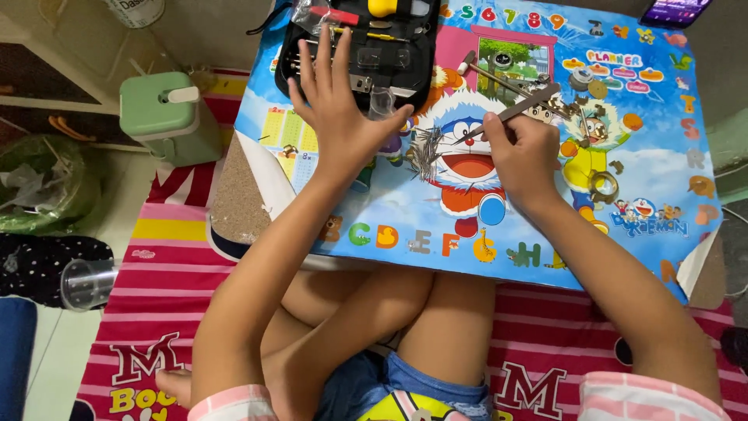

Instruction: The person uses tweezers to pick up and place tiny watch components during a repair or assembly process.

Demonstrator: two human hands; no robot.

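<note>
My left hand (340, 109) hovers with fingers spread over the lower edge of a black tool case (360, 47), holding nothing. My right hand (520, 152) grips a thin grey metal tool (523, 106) that slants up to the right. Both rest over a colourful cartoon mat (654, 164) covering a small lap table. A pile of thin metal pins (425, 152) lies between the hands. Small metal parts and gears (584, 82) are scattered past the tool's tip. A brass ring (602, 185) lies to the right of my right hand.
A green and white container (167, 117) stands on the floor at the left. A clear plastic cup (86, 282) lies on its side lower left. A phone (674, 11) sits at the mat's top right corner. My crossed legs rest on a striped pink mat (167, 265).
</note>
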